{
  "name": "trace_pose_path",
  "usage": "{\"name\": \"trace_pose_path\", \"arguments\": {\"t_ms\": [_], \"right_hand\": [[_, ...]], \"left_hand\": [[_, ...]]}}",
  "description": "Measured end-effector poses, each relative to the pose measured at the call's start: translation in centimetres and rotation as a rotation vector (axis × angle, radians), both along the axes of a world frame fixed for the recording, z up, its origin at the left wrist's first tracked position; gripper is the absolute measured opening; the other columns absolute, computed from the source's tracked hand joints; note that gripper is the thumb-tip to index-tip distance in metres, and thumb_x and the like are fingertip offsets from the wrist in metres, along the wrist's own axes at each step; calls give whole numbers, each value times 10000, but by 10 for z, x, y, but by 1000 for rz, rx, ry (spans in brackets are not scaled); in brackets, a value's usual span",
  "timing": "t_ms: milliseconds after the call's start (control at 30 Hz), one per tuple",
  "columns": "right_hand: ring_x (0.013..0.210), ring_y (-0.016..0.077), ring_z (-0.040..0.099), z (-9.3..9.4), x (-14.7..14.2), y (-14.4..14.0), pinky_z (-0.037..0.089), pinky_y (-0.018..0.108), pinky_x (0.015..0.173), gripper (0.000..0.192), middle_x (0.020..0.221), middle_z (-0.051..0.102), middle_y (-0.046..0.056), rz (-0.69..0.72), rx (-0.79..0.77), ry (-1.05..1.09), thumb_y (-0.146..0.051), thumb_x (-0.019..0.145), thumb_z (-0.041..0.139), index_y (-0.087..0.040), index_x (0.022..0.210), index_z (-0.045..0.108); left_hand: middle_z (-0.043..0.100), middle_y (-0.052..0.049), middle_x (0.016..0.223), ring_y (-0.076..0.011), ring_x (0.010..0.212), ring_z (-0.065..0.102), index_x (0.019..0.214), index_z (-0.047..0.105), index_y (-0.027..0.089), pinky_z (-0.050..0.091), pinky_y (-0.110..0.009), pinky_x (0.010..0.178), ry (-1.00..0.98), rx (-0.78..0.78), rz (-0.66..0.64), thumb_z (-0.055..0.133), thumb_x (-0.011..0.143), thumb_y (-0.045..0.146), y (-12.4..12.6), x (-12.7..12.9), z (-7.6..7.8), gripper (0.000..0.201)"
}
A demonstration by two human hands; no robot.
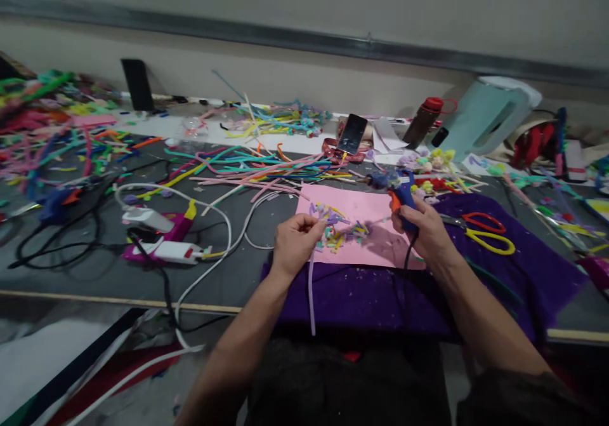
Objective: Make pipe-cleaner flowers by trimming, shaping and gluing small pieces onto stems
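"Why the pink sheet (pixel 380 254)?"
"Probably to catch scraps (pixel 339 243); the left fingers (pixel 314 230) pinch a lilac stem (pixel 311 299) above its left side."
"The right fingers (pixel 415 216)?"
"Wrapped round the glue gun (pixel 406 188), likely for steady aim."

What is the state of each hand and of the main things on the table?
Left hand, pinching a lilac stem
Right hand, gripping the glue gun
Pink sheet, flat, partly covered by scraps
Scissors, lying down, blades partly hidden
Middle phone, screen dark
Bottle, red lid on
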State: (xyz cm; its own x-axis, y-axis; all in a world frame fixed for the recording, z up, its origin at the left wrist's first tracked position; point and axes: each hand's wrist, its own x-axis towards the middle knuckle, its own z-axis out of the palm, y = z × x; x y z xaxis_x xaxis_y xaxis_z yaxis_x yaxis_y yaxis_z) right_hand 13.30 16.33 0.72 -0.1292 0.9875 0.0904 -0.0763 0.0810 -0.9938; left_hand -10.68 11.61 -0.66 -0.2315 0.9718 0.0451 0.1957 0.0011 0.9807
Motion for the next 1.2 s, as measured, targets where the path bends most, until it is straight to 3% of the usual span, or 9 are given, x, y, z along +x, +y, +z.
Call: {"name": "trace_pose_path", "arguments": {"t_ms": [100, 200, 367, 500, 633, 867, 1000, 1100, 1200], "right_hand": [[468, 98, 402, -1, -7, -5, 297, 243, 405, 285, 662, 494, 7, 124, -112, 52, -412, 739, 544, -176, 894, 584], [516, 119, 479, -3, -11, -7, 360, 251, 443, 296, 728, 557, 25, 122, -152, 77, -388, 693, 580, -191, 914, 574], [593, 152, 558, -4, -14, -11, 415, 272, 488, 372, 945, 635, 80, 115, -138, 16, -407, 660, 620, -219, 967, 525], [470, 118, 477, -3, -13, -13, 361, 261, 425, 380, 890, 670, 88, 165, -120, -2, -374, 642, 642, -206, 964, 530], [530, 128, 526, -7, -15, -15, 399, 250, 473, 292, 827, 680, 47, 158, -97, -26, -302, 661, 675, -223, 921, 567], [901, 197, 611, -13, -29, -27, 463, 341, 819, 307, 1004, 660, 40, 185, -14, -86, -332, 782, 590, -263, 1079, 554], [935, 209, 611, -12, -33, -35, 463, 355, 835, 278, 1020, 654, 56, 216, 42, -127, -335, 812, 566, -237, 1072, 559], [929, 217, 610, -10, -32, -40, 473, 353, 807, 268, 1013, 649, 76, 136, 87, -243, -351, 831, 546, -202, 1050, 582], [907, 199, 608, -9, -32, -44, 473, 335, 801, 267, 1020, 638, 74, 110, 126, -297, -349, 850, 522, -193, 1055, 592]], "left_hand": [[566, 22, 532, -86, 496, 484, 624, 632, 166, 358, -193, 504, 282, 96, 107, 607, 696, 358, -1, -3, 0, 207], [589, 22, 549, -96, 513, 514, 626, 631, 181, 369, -199, 543, 429, 107, 166, 589, 704, 323, -1, -6, 0, 167], [584, 16, 550, -106, 532, 529, 616, 610, 190, 363, -203, 555, 536, 132, 191, 566, 719, 306, -1, -9, -1, 161], [572, 17, 545, -105, 527, 516, 619, 607, 190, 359, -204, 549, 539, 143, 188, 565, 723, 302, -1, -9, 0, 159], [569, 28, 527, -97, 501, 512, 609, 608, 188, 362, -202, 544, 468, 127, 166, 579, 718, 309, -2, -9, 2, 165], [577, 27, 529, -96, 504, 514, 606, 626, 180, 363, -201, 518, 371, 92, 147, 609, 694, 324, -1, -10, 5, 169], [508, 52, 454, -60, 374, 413, 606, 583, 164, 299, -179, 386, -4, -29, 38, 649, 667, 362, 1, -13, 2, 217], [498, 67, 428, -39, 290, 348, 619, 539, 161, 239, -163, 302, -324, -127, -61, 671, 654, 382, 3, -15, -1, 260], [517, 60, 431, -27, 265, 340, 611, 535, 149, 219, -145, 267, -458, -169, -109, 699, 635, 366, 4, -15, -1, 273]]}}
